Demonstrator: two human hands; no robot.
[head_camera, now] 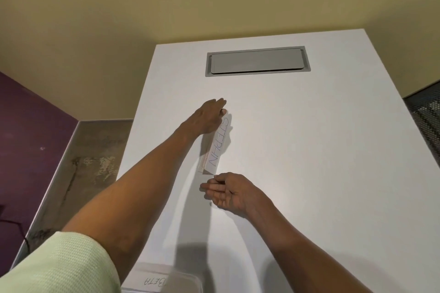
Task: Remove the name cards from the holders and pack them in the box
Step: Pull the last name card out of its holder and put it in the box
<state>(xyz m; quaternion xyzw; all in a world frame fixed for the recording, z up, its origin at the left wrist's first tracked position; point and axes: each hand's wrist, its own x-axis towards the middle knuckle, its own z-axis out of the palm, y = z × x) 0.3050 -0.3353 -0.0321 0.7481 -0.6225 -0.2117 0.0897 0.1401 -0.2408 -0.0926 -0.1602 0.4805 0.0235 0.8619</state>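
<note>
A white name card with blue handwritten letters sits in a clear plastic holder on the white table, its length running away from me. My left hand reaches over the far end and holds it, thumb tip against the card's far edge. My right hand lies at the near end, palm up, its fingertips pinching the holder's near corner. At the bottom edge a clear plastic box holds another card with handwriting.
A grey recessed cable flap is set into the table's far part. A purple wall and grey floor lie left of the table. A dark mesh surface shows at the right edge.
</note>
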